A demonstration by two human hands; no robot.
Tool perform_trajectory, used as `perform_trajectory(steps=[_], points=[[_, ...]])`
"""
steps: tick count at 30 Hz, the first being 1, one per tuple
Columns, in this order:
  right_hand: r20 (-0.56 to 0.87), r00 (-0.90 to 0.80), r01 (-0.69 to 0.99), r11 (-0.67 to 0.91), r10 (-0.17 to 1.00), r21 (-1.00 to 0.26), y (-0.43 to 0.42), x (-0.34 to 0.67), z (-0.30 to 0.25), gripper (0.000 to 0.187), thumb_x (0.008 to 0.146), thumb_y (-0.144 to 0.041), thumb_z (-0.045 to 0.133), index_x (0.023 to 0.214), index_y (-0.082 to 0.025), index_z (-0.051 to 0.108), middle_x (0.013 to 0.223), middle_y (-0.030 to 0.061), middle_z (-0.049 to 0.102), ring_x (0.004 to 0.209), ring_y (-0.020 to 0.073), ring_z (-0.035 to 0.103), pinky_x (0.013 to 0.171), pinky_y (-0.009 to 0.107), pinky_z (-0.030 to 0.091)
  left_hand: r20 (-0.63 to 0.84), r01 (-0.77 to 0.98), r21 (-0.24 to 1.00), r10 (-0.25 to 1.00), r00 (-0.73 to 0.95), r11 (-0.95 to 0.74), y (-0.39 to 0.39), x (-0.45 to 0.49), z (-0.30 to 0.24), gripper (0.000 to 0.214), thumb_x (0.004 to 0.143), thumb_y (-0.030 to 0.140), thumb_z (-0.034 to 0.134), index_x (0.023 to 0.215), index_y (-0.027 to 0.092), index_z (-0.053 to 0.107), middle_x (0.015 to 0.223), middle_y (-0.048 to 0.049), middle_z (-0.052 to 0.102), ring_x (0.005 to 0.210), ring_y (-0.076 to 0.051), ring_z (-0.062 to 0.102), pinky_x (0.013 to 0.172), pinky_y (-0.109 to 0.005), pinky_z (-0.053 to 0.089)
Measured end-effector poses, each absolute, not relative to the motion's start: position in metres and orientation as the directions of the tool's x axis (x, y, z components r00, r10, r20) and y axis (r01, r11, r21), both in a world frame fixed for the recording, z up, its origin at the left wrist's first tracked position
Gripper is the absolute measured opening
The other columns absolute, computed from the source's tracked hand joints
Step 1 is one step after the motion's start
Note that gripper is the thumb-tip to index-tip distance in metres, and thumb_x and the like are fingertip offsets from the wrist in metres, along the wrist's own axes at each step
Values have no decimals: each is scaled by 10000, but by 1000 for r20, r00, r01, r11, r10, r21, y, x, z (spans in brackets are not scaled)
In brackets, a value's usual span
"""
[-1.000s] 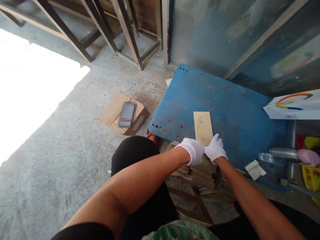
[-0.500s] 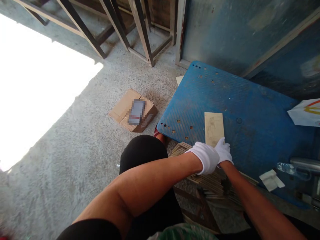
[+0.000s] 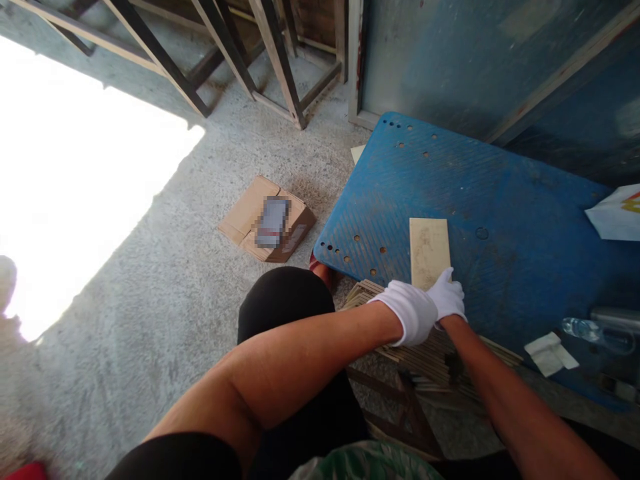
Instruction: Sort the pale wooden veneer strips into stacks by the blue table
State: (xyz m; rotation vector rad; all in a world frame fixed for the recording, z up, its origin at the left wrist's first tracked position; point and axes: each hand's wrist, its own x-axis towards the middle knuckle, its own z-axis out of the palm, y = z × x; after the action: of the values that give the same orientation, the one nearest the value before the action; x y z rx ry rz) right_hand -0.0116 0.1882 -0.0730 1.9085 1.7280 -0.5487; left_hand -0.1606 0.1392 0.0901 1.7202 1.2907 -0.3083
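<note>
A pale wooden slat (image 3: pixel 429 250) lies flat on a blue perforated board (image 3: pixel 475 200). Both my hands wear white gloves. My left hand (image 3: pixel 413 309) is curled over the top of a stack of thin wooden slats (image 3: pixel 430 357) at the board's near edge; its fingers are hidden behind the back of the glove. My right hand (image 3: pixel 447 297) sits right beside it, fingers bent down onto the near end of the single slat and the stack. What either hand grips is hidden.
A flattened cardboard box (image 3: pixel 267 220) lies on the concrete floor to the left. Wooden frames (image 3: pixel 260 60) stand at the back. On the board's right are a white paper bag (image 3: pixel 617 213), a clear plastic bottle (image 3: pixel 595 330) and a folded white paper (image 3: pixel 550 353).
The view swung left and then steadied. My hands stay together at the top of the stack, hardly moving against the slat.
</note>
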Motion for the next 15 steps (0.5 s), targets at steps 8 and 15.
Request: perform_trajectory(steps=[8,15], points=[[-583,140,989,-87,800,118,186,-14,-77,1242,562,-553,742,1523,-145,67,1225,253,454,1146,397,510,812,514,504,-675,863,502,596,435,-61,143,-157,82,438,818,332,611,1134,33,658,1085,-234,663,982,-349,649,835,-463,522],[-556,117,989,-46,823,140,193,-4,-71,1049,684,-439,664,1525,-176,95,1203,255,480,1126,408,536,800,515,498,-667,828,560,606,434,24,160,-149,68,486,846,360,553,1173,12,641,1088,-225,676,1036,-316,646,896,-376,516]])
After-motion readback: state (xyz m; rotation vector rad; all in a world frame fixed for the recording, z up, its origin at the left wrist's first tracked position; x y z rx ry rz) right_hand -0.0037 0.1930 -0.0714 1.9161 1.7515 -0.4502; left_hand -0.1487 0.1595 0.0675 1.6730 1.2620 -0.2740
